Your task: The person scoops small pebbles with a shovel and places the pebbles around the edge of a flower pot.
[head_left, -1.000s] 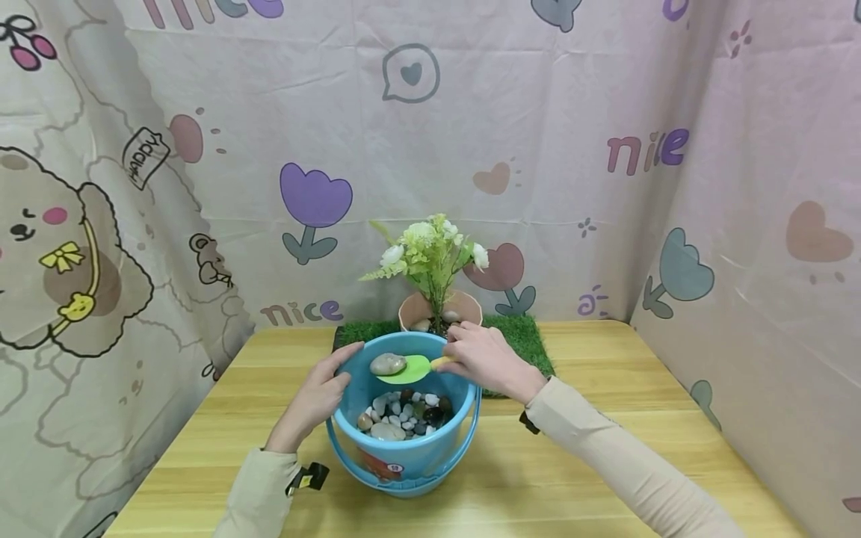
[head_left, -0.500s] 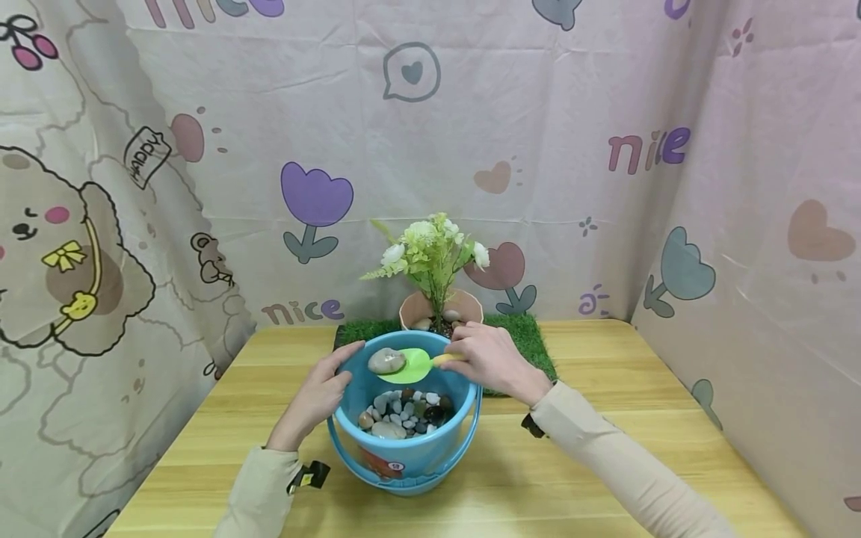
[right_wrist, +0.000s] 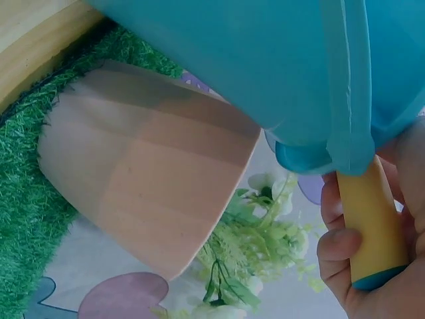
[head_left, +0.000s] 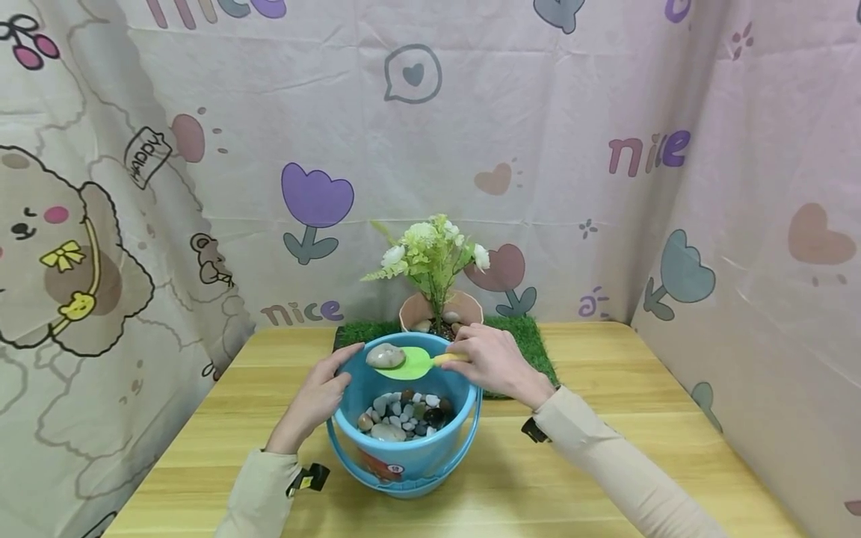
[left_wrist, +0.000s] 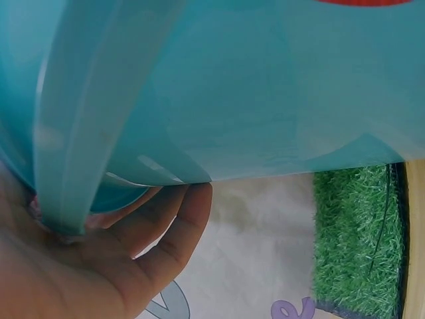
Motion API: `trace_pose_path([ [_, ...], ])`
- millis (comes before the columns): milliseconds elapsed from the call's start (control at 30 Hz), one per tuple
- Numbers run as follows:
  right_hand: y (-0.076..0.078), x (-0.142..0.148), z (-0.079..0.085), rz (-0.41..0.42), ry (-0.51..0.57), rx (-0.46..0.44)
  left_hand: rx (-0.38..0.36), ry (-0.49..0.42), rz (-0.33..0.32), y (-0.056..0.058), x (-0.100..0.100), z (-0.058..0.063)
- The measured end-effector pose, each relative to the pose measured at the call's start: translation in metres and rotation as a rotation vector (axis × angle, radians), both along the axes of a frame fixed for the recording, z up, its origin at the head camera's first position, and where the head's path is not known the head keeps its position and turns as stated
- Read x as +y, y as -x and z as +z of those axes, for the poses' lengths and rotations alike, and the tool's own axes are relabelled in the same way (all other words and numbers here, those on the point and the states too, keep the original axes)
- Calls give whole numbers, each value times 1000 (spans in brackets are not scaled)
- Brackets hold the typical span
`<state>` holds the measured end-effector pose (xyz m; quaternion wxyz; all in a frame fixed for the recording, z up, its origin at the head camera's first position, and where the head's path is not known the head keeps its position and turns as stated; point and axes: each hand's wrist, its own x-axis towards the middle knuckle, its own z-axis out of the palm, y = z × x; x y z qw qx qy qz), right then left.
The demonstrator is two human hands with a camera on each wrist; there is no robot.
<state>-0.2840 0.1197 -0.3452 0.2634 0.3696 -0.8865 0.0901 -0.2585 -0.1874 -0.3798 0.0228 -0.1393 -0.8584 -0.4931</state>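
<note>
My right hand [head_left: 494,360] grips the yellow handle [right_wrist: 372,229] of a small shovel with a light green blade [head_left: 415,364]. On the blade's left end rests a large grey stone [head_left: 386,356], above the inside of a blue bucket [head_left: 403,452]. Several pebbles [head_left: 403,413] of mixed colours cover the bucket's floor, along with a larger pale stone [head_left: 388,433]. My left hand [head_left: 316,400] holds the bucket's rim on the left side, its fingers bent against the wall [left_wrist: 192,199] in the left wrist view. The bucket's handle hangs down in front.
Behind the bucket, a pink pot [head_left: 459,300] with white artificial flowers [head_left: 424,250] and a few stones stands on a green turf mat [head_left: 521,344]. All stand on a wooden table [head_left: 625,418]. Printed cloth [head_left: 430,149] hangs at the back and sides.
The shovel blade and the stone on it have risen slightly, and the stone sits a little farther left. My right hand has shifted slightly rightward. My left hand and the bucket stay put.
</note>
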Motion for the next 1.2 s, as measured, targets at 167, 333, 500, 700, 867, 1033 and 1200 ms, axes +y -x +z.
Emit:
trace_pose_path([
  [167, 0, 5, 7, -2, 15, 3, 1, -5, -1, 1, 0, -2],
  [333, 2, 11, 16, -18, 3, 2, -1, -7, 0, 0, 0, -2],
  [500, 5, 17, 23, -29, 13, 4, 7, 5, 4, -1, 0, -1],
  [700, 12, 23, 27, -62, 39, 25, 16, 3, 5, -1, 1, -1],
  [867, 18, 26, 27, -88, 44, 14, 17, 2, 8, -1, 0, -2],
  [1033, 23, 29, 26, -160, 44, -24, 16, -4, 19, 0, 1, -3],
  [1200, 31, 34, 26, -253, 74, -56, 18, -11, 21, 0, 2, -2],
])
